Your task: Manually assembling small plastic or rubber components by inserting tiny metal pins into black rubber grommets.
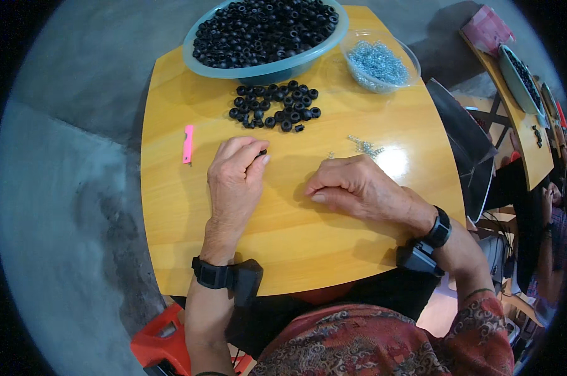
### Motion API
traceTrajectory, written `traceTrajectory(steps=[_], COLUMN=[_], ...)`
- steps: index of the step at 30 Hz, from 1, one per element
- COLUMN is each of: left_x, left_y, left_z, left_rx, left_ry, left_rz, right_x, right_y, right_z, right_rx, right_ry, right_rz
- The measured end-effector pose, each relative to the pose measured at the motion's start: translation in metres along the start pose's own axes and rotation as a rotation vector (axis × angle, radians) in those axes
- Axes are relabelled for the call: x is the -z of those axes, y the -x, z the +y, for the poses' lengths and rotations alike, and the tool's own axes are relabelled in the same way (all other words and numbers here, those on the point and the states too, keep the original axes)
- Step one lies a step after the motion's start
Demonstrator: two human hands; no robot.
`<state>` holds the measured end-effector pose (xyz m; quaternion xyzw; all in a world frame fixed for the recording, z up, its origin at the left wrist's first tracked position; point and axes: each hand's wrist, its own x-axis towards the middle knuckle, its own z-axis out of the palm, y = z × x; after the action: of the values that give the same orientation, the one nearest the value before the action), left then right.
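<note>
Basin [249, 73]: black rings [265, 34], heaped. Clear bowl [413, 67]: springs [377, 62].

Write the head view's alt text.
Bare left hand pinches a small black piece over a yellow wooden table; bare right hand curled nearby. Beyond sit loose round black pieces, a blue plastic basin of more and a clear plastic bowl of silvery coils.

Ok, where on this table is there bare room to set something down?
Widest: the yellow tabletop between left hand, right hand and near edge. Also between the pink tool and the black pieces. Crowded: the far end, with those pieces, the big bowl and the clear bowl; silvery pieces lie just beyond the right hand.
</note>
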<state>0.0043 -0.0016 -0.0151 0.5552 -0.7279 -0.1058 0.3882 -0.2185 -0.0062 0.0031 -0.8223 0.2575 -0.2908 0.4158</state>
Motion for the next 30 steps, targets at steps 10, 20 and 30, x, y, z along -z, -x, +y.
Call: traceTrajectory(steps=[10, 20, 30], left_x=[0.0, 0.008, 0.007], left_y=[0.006, 0.005, 0.004], left_z=[0.023, 0.021, 0.02], left_rx=[-0.037, 0.024, 0.017], left_ry=[0.161, 0.22, 0.19], left_rz=[-0.211, -0.307, -0.257], right_x=[-0.003, -0.007, -0.015], right_y=[0.001, -0.007, -0.01], right_z=[0.005, 0.002, 0.006], right_rx=[-0.016, -0.074, -0.027], right_ry=[0.091, 0.18, 0.355], right_rz=[0.186, 0.197, 0.188])
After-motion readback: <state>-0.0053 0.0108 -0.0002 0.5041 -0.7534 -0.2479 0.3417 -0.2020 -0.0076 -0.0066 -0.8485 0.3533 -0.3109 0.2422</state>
